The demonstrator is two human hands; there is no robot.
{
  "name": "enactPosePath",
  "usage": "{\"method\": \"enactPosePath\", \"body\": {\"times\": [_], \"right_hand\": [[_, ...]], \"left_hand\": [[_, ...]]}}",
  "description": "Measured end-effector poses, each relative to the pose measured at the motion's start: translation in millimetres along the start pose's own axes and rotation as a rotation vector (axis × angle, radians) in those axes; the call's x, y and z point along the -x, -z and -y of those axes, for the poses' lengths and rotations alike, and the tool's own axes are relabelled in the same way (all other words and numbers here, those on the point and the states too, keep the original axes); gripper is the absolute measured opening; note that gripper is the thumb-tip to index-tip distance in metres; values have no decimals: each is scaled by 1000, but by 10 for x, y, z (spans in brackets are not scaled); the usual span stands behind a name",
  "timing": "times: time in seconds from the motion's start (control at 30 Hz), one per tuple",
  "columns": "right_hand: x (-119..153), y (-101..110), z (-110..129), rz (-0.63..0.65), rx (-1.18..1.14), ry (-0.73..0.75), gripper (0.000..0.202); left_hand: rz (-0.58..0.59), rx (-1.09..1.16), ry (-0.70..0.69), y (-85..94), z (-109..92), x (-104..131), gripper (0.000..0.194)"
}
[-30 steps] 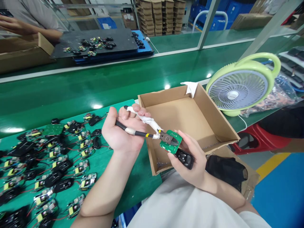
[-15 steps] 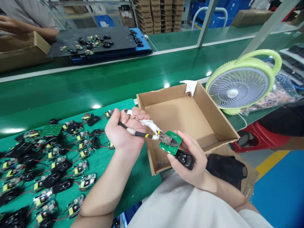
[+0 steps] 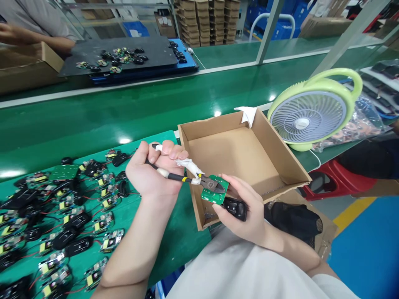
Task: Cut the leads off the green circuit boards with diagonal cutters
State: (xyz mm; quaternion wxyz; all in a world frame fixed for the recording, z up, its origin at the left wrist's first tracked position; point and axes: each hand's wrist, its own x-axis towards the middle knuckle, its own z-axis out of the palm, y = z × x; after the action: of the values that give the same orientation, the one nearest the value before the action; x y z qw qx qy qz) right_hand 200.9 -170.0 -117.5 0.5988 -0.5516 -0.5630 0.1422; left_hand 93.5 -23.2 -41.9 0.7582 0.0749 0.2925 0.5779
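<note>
Boxes (image 3: 207,24) stand beyond the green counter (image 3: 174,245). The fan's (image 3: 324,109) label (image 3: 301,123) is unreadable. Left fingers (image 3: 168,146) grip pliers (image 3: 209,183), right fingers (image 3: 239,186) a board (image 3: 213,197).

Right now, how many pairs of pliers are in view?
1: white-wrapped pliers in the left hand, over the circuit board in the right hand; others may be hidden.

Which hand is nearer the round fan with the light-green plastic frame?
The right hand. It is left of the round light-green plastic fan and closer to the person's body. The left hand is farther left, across the open brown cardboard box.
</note>
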Motion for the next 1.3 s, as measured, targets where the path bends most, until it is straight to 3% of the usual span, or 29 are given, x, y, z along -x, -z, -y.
{"method": "enactPosePath", "body": {"times": [0.27, 0.43, 0.6, 0.77, 0.93, 1.17, 1.3], "right_hand": [[-3, 12, -10, 17, -75, -13, 54], [-12, 34, -5, 5, -112, -45, 54], [-51, 82, 18, 47, -222, -167, 48], [-64, 85, 32, 57, -376, -241, 45], [-61, 97, 37, 71, -334, -234, 49], [-50, 86, 37, 79, -392, -211, 51], [-36, 86, 25, 45, -312, -197, 54]], "left_hand": [[190, 59, -91, 8, -155, 68, 46], [55, 124, -57, 3, -162, 38, 46], [-121, 96, 19, -14, -143, 30, 32], [-190, 89, 114, 0, -157, -2, 33], [-232, 67, 101, -10, -98, -23, 24], [-225, 9, 93, -12, -34, -33, 23], [-207, 4, 95, 12, -24, -41, 23]]}}
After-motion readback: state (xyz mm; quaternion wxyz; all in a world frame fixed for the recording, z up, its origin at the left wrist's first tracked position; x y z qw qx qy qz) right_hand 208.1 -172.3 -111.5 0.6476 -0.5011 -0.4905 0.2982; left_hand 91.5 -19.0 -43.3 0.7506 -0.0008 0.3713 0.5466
